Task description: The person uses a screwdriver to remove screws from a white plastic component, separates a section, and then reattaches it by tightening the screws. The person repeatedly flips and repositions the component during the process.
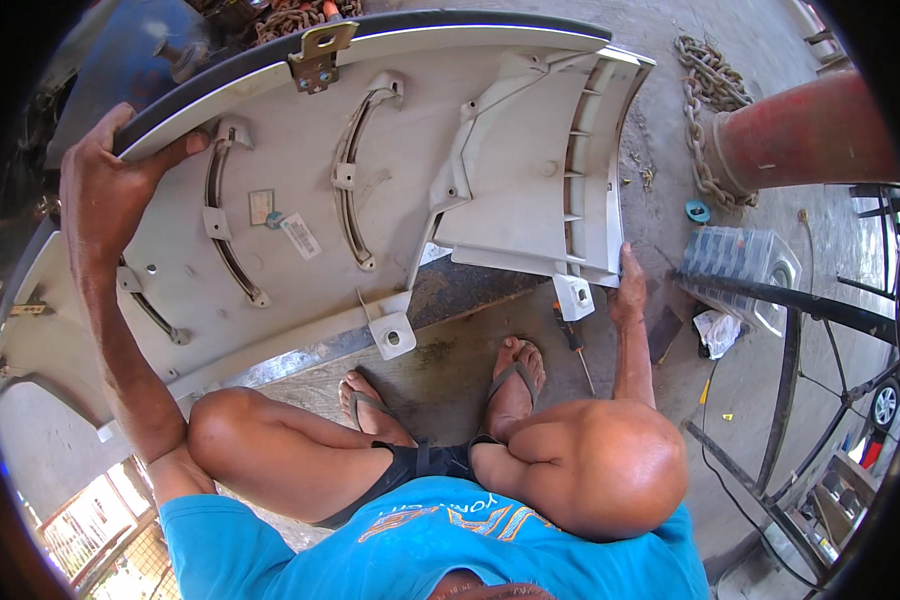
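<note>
Because the panel [300,150] looks stiff, its rim [210,98] suits gripping — left hand [110,185] clasped there, upper left; right hand [627,285], centre right, closure unclear.

The grey floor [438,388] bears a screwdriver [573,338] near the person's sandalled right foot [516,375] and, farther right, a heaped chain [715,78], a small round blue object [697,211] and a ribbed translucent container [735,256].
</note>
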### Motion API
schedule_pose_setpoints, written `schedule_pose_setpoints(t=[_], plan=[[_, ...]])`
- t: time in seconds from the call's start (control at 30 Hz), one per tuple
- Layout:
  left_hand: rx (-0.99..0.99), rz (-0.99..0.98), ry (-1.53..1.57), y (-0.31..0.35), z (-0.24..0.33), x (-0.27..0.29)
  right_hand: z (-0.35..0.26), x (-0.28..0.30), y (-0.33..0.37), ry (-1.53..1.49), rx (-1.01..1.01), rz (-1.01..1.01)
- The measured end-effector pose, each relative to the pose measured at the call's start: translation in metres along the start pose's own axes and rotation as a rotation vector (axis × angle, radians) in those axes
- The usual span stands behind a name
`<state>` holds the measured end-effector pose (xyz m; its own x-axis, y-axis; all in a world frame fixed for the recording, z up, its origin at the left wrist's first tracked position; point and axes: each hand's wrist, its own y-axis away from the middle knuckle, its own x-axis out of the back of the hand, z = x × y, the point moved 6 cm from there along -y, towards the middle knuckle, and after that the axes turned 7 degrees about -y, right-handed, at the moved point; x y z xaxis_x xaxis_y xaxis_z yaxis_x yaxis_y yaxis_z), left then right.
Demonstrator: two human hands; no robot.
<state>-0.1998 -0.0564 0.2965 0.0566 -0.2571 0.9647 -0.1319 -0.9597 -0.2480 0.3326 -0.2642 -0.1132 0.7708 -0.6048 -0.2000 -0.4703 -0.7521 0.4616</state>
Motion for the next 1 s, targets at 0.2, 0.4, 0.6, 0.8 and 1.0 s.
schedule_pose_setpoints(t=[0.2, 0.4, 0.6, 0.8, 1.0], plan=[[-0.092, 0.044, -0.114, -0.001, 0.005, 0.014, 0.012, -0.016, -0.002, -0.054, -0.041, 0.045], [-0.191, 0.052, 0.069, -0.029, 0.006, 0.0, 0.017, 0.021, -0.022, -0.116, -0.031, 0.042], [-0.087, -0.02, 0.083, -0.031, -0.028, -0.019, -0.035, -0.005, 0.001, -0.043, 0.015, 0.05], [0.002, -0.036, 0.264, -0.026, -0.077, -0.065, -0.136, 0.005, 0.01, 0.138, 0.224, 0.066], [0.046, -0.081, 0.391, -0.033, -0.086, -0.102, -0.296, 0.007, 0.065, 0.113, 0.558, -0.095]])
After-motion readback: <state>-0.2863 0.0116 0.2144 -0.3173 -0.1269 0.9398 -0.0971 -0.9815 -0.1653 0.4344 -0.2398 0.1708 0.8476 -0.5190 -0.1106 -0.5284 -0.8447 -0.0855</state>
